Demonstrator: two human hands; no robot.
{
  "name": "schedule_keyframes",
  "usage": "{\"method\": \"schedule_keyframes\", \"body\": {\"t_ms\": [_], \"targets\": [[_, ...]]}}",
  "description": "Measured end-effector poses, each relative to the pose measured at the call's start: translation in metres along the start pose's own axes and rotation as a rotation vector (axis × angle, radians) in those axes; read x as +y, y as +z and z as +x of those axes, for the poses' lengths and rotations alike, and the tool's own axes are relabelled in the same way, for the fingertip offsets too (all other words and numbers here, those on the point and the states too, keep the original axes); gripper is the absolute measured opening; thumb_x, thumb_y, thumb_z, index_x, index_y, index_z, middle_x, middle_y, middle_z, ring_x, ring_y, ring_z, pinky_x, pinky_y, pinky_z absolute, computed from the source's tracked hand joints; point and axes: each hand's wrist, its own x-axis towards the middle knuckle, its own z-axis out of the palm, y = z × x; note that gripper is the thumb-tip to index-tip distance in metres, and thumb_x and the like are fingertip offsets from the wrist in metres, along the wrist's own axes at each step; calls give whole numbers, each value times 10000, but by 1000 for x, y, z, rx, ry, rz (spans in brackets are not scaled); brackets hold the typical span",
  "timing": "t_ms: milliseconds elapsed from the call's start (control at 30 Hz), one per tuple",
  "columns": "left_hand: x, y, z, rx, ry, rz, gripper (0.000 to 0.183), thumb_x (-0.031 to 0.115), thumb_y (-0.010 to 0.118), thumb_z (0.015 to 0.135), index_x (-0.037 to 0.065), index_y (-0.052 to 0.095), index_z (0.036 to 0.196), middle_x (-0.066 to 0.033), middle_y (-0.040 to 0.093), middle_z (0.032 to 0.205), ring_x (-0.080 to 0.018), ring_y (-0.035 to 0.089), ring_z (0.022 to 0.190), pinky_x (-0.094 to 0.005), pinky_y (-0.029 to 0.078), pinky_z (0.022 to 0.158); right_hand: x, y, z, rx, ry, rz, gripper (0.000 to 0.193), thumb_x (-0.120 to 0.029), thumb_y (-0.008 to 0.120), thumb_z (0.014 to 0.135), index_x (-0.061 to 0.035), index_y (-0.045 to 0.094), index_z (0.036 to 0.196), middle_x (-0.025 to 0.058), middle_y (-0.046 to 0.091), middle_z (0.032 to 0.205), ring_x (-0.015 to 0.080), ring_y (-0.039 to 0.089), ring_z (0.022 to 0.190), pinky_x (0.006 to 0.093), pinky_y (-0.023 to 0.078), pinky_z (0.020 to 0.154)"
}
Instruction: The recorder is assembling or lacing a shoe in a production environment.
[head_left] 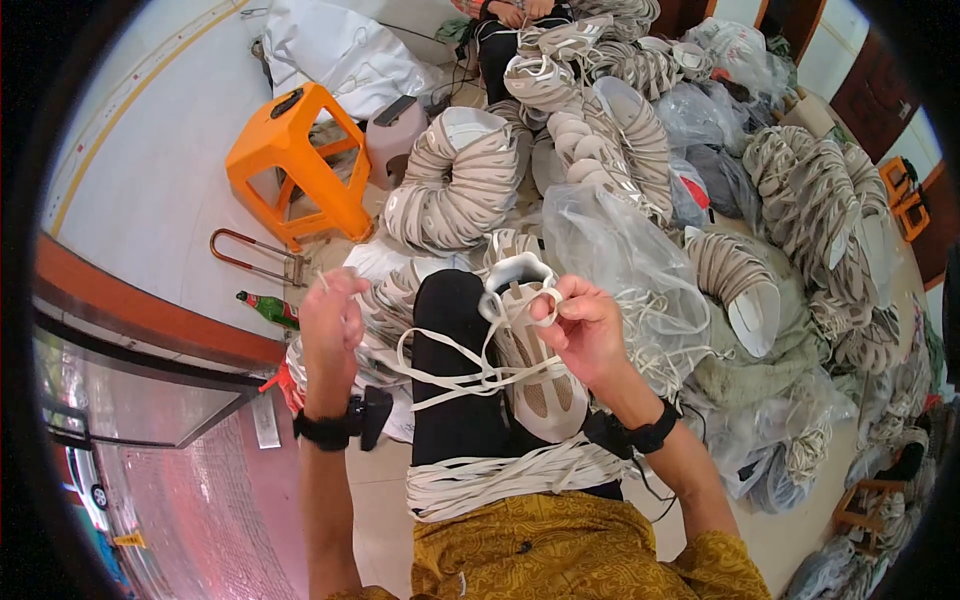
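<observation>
A beige and white shoe upper (540, 385) lies on my lap, its collar pointing away from me and its toe toward me. My right hand (585, 325) is closed in a pinch on a pale shoelace at the upper's eyelet edge. Left of the upper, my left hand (333, 325) is raised with curled fingers, slightly blurred; a thin pale lace end seems to stick out above them. Loose shoelace (450, 375) loops from the upper across my dark left trouser leg. A thick bundle of flat cream shoelaces (510, 478) rests across my lap, near my waist.
Curved stacks of shoe uppers (455, 180) cover the floor ahead and right, with clear plastic bags (625, 245) among them. At left stand an orange stool (300, 165) and a green bottle (268, 309). Another person's hands (520, 12) show at the top.
</observation>
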Motion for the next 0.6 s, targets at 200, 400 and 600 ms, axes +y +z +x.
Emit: {"method": "schedule_keyframes", "body": {"t_ms": [200, 400, 600], "targets": [[11, 31, -27, -289, -235, 230, 258, 229, 446, 846, -4, 551, 879, -27, 547, 691, -13, 320, 412, -154, 219, 359, -41, 34, 5, -42, -6, -354, 102, -4, 540, 668, 16, 567, 764, 123, 599, 685, 85, 418, 418, 188, 322, 395], [28, 16, -15, -236, 36, 227, 350, 314, 388, 865, 0, 541, 889, -4, 497, 636, -18, 326, 434, -153, 221, 363, -136, 32, 0, -43, -224, -1305, 312, 66, 538, 579, 18, 622, 876, 22, 582, 708, 73, 502, 573, 168, 380, 502], [125, -138, 20, 89, 264, 350, 367, 317, 397, 912, 18, 493, 1103, 60, 345, 607, 6, 218, 419, -145, 163, 347, -303, 13, -47, 270, -716, -2854, 260, -12, 526, 725, -66, 593, 970, 80, 608, 912, 209, 601, 758, 284, 479, 669]]}}
